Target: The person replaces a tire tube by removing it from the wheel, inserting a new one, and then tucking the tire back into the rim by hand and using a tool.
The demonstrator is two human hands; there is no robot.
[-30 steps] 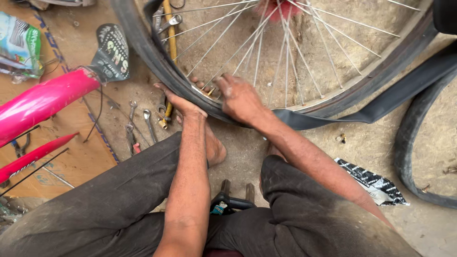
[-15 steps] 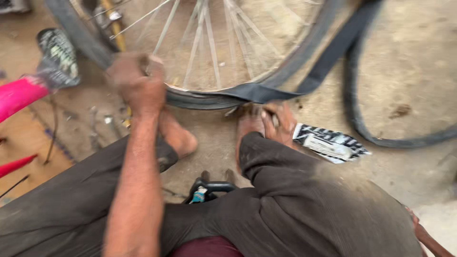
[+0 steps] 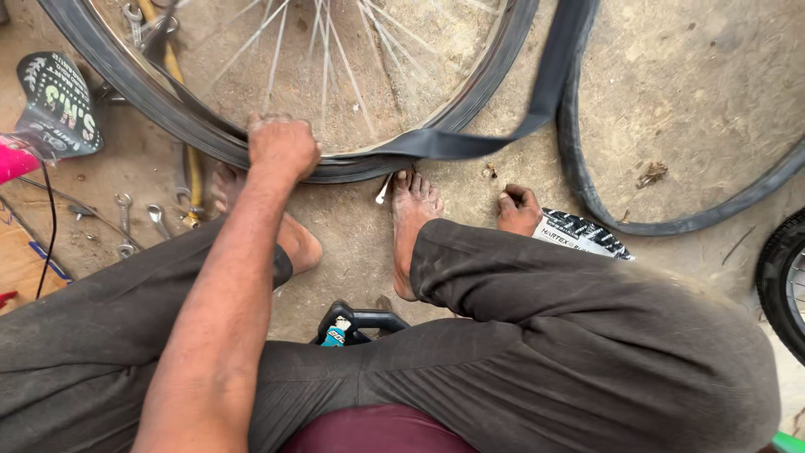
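Note:
My left hand [image 3: 282, 148] is clenched over the near edge of a bicycle wheel [image 3: 151, 109], gripping its black tyre and rim; thin spokes [image 3: 335, 50] fan out above. A flat black inner tube [image 3: 470, 143] trails out of the wheel to the right and up. My right hand [image 3: 518, 210] rests low on the ground past my right foot, fingers curled, touching a printed black-and-white package [image 3: 579, 235]; whether it holds anything is hidden. A small metal lever [image 3: 383, 190] lies between the tyre and my right foot.
A loose black tyre [image 3: 604, 201] curves across the dirt at right. Another wheel [image 3: 784, 277] shows at the right edge. Several spanners [image 3: 126, 220] and a yellow tool [image 3: 194, 172] lie left. A pink frame part [image 3: 12, 161] and black printed flap [image 3: 59, 105] sit far left.
My right hand has left the wheel rim and dropped to the ground beside the printed package. My left hand stays clamped on the tyre. The view has shifted right.

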